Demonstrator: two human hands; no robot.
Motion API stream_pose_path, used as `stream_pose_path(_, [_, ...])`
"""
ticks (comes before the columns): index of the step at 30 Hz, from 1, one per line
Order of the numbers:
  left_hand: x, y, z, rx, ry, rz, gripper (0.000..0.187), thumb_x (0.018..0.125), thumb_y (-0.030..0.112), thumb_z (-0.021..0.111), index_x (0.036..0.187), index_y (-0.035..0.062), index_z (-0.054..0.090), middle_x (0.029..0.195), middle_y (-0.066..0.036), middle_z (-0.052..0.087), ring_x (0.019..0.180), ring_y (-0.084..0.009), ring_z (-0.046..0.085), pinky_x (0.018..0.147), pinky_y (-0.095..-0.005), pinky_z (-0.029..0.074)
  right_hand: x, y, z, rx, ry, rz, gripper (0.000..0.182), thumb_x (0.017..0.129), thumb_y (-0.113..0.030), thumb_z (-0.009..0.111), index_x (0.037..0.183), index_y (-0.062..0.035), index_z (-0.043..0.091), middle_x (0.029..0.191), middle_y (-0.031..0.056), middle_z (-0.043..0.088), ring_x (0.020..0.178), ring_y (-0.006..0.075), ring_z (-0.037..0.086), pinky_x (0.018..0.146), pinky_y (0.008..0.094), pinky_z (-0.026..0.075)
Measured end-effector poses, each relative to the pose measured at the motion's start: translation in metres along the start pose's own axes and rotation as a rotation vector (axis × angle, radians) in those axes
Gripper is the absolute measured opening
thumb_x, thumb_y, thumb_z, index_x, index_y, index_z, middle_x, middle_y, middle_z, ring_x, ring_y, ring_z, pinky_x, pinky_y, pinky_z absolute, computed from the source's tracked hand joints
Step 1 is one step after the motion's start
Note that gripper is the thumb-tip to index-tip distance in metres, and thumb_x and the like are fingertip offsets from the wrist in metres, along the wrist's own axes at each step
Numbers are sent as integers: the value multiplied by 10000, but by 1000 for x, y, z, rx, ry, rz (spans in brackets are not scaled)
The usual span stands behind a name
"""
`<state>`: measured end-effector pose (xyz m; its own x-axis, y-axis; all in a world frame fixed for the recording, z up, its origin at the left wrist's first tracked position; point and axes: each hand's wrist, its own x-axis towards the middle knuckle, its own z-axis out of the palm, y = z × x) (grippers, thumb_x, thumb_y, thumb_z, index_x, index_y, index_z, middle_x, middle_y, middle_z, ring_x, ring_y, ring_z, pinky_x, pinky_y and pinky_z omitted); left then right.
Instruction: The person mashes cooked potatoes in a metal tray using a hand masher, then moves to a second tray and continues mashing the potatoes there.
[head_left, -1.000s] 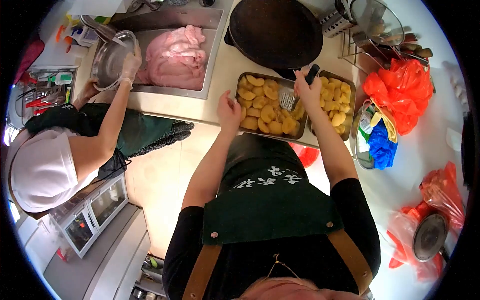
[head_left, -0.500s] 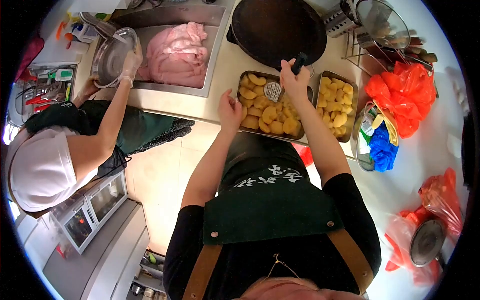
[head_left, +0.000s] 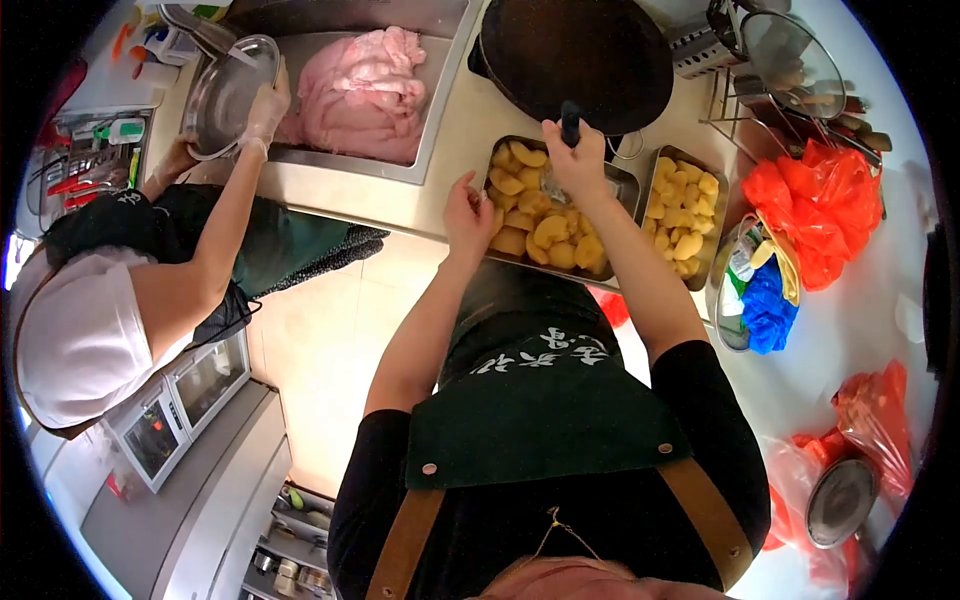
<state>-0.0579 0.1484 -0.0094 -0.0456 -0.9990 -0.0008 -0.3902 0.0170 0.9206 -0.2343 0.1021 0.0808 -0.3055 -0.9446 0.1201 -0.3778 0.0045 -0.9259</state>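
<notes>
Right hand [head_left: 577, 165] gripped the black-handled masher [head_left: 570, 122] over the yellow chunks [head_left: 553, 235], def the nearer one; left hand [head_left: 468, 220] sat half-curled at the crosswise tray's [head_left: 625, 190] left end, couldn't tell if holding it.

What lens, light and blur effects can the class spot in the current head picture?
Head view: black, curved corners suggest a very wide lens; head view: the pale floor looks washed out by bright light; head view: the masher's metal end looks smeared beside the right hand.

There are two trays [head_left: 628, 190], one masher [head_left: 570, 124] — and two people [head_left: 545, 440].
</notes>
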Motion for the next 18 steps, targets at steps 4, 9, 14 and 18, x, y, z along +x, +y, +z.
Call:
stream_pose_path(4, [-1,-4,1,-20,2,-18,383,810,40,575,1182,-2,493,744,-76,517,651,-187,518,628,-289,451,8,40,1,-30,159,13,312,865,-207,620,748,68,533,550,50,477,524,70,393,443,277,341])
stream_pose_path(9, [-1,-2,1,-29,8,28,389,808,41,572,1185,-4,489,744,-84,517,645,-201,522,619,-300,450,28,33,-41,472,282,407,286,882,-154,580,676,-71,399,496,44,439,380,139,418,368,309,339])
stream_pose_path(14, [-1,-3,-1,29,5,40,388,801,49,574,1179,8,496,749,-99,525,653,-232,529,628,-325,456,6,13,-63,572,278,338,304,902,-123,543,653,-75,375,474,17,387,371,115,374,367,283,304])
stream_pose_path(18, [1,-4,1,38,6,59,380,801,50,574,1173,19,502,758,-101,534,658,-238,533,629,-331,457,-28,-16,-68,543,210,337,289,898,-102,547,652,-63,403,496,28,443,409,98,421,392,275,328])
